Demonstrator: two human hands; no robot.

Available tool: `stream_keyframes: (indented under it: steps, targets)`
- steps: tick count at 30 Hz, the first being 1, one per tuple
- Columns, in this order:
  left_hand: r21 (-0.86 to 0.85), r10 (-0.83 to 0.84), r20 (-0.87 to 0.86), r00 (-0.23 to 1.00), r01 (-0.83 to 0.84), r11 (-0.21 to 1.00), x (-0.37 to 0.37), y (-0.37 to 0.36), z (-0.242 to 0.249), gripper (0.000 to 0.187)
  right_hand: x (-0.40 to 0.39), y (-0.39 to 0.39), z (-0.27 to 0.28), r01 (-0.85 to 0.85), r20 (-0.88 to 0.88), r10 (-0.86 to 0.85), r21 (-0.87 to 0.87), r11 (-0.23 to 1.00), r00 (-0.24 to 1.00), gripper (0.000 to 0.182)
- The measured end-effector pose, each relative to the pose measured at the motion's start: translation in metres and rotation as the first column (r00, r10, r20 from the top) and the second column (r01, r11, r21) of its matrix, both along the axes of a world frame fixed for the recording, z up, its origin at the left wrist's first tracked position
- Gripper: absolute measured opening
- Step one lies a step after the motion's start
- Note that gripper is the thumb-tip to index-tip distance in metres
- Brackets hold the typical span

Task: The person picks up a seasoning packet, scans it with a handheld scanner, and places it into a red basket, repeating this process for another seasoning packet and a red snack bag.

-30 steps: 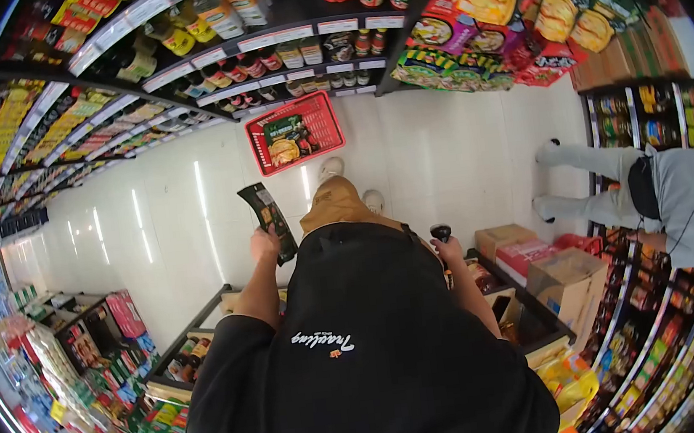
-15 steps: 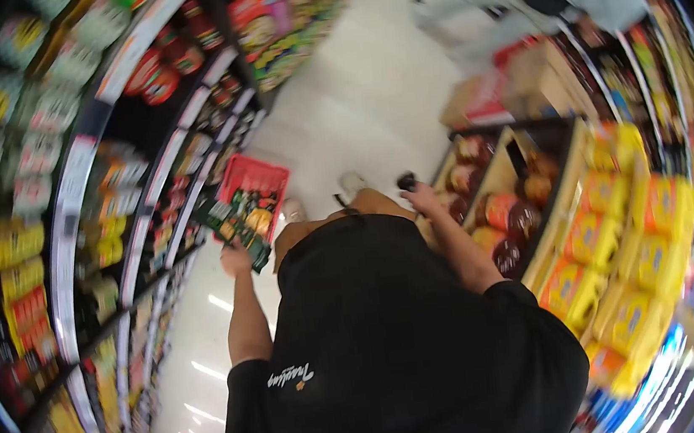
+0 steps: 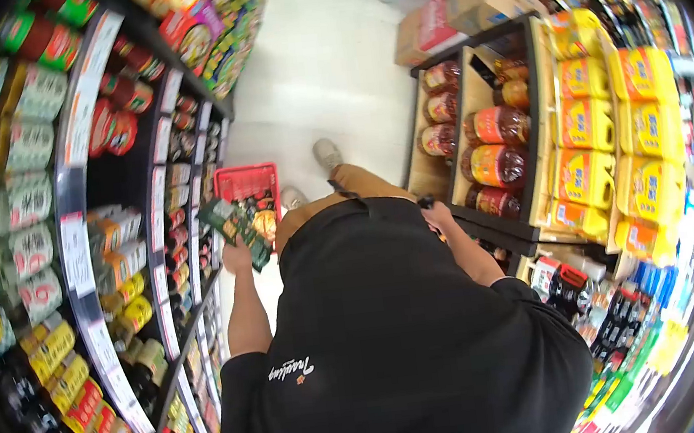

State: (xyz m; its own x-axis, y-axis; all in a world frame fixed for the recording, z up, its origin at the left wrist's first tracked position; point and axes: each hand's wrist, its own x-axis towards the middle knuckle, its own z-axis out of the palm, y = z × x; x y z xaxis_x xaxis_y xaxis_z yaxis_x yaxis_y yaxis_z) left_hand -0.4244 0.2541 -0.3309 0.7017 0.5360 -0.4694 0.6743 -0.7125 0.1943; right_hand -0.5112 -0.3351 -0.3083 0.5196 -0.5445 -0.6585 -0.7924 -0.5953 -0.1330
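White floor tiles [image 3: 322, 58] run between two rows of shop shelves, seen from the head camera looking down. On the left side, the shelves [image 3: 79, 244] carry jars, bottles and small packets behind white price labels. On the right side, a rack [image 3: 534, 104] keeps big bottles of dark oil [image 3: 494, 167], and yellow jugs [image 3: 588, 174] stand just beside them. Cardboard boxes [image 3: 468, 1] lie on the floor behind this rack. A red basket [image 3: 246, 185] stands on the floor near the left shelves, with some colourful packets inside. The left hand [image 3: 237, 258] is clamped on a dark green packet [image 3: 234, 224], which is held above the basket's near edge. The right hand [image 3: 440, 217] is closed on a small black device [image 3: 426, 202], near the rack.
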Motion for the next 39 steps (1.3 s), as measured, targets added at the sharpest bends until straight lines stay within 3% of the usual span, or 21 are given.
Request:
stream_keyframes:
  steps: [1, 2, 4, 7, 9, 12, 14, 16, 20, 26, 29, 32, 35, 39]
  targets:
    - [-0.011, 0.029, 0.001, 1.000, -0.029, 1.000, 0.006, 0.001, -0.002, 0.054, 0.018, 0.028, 0.061, 0.056, -0.068, -0.050, 0.083, 0.995, 0.996, 0.048]
    - [-0.015, 0.060, 0.081, 0.995, -0.059, 0.998, 0.012, -0.003, 0.009, 0.055, 0.025, 0.045, 0.085, 0.038, 0.004, -0.038, 0.033, 0.999, 0.999, 0.039]
    - [0.006, 0.064, 0.110, 0.992, -0.065, 0.998, 0.013, -0.002, 0.010, 0.056, 0.039, 0.048, 0.091, -0.039, -0.049, 0.041, 0.037, 0.999, 0.998, 0.032]
    - [-0.033, 0.142, 0.138, 0.980, -0.139, 0.990, 0.006, -0.007, 0.029, 0.056, 0.086, 0.054, 0.089, -0.214, 0.024, 0.214, -0.008, 0.977, 0.977, 0.032]
    - [-0.030, 0.222, 0.012, 0.975, -0.221, 0.975, -0.012, -0.005, 0.020, 0.054, 0.128, 0.061, 0.090, -0.235, 0.120, 0.227, 0.052, 0.971, 0.966, 0.035]
    - [-0.010, 0.297, -0.064, 0.953, -0.298, 0.955, -0.047, -0.009, 0.009, 0.049, 0.201, 0.014, 0.011, -0.407, 0.078, 0.401, 0.081, 0.910, 0.913, 0.045]
    - [0.048, 0.390, -0.121, 0.913, -0.387, 0.921, -0.073, -0.017, 0.005, 0.049, 0.260, 0.036, 0.026, -0.518, 0.128, 0.508, 0.060, 0.854, 0.852, 0.052]
    - [0.091, 0.488, -0.162, 0.858, -0.479, 0.873, -0.094, -0.032, 0.012, 0.047, 0.315, 0.077, 0.060, -0.586, 0.216, 0.552, 0.143, 0.798, 0.805, 0.043]
    - [0.137, 0.740, -0.167, 0.652, -0.728, 0.672, -0.113, -0.075, 0.037, 0.045, 0.405, 0.103, 0.029, -0.643, 0.191, 0.615, 0.299, 0.706, 0.765, 0.036]
    - [0.110, 0.939, 0.016, 0.344, -0.934, 0.340, -0.089, -0.180, 0.071, 0.041, 0.510, 0.147, 0.033, -0.859, 0.117, 0.879, 0.303, 0.412, 0.463, 0.033]
    - [0.131, 0.980, 0.055, 0.193, -0.974, 0.185, -0.065, -0.235, 0.084, 0.042, 0.553, 0.161, 0.020, -0.903, 0.137, 0.935, 0.339, 0.265, 0.327, 0.032]
    - [0.075, 0.998, 0.062, 0.020, -0.997, 0.015, -0.058, -0.292, 0.085, 0.041, 0.584, 0.188, 0.026, -0.918, 0.024, 0.977, 0.346, 0.192, 0.213, 0.032]
    - [0.099, 0.996, 0.046, -0.082, -0.991, -0.087, -0.049, -0.330, 0.104, 0.040, 0.604, 0.217, 0.019, -0.936, 0.002, 0.982, 0.302, 0.181, 0.190, 0.029]
    - [0.188, 0.986, 0.058, -0.155, -0.968, -0.164, -0.069, -0.363, 0.093, 0.043, 0.603, 0.256, 0.014, -0.921, 0.107, 0.973, 0.358, 0.152, 0.203, 0.028]
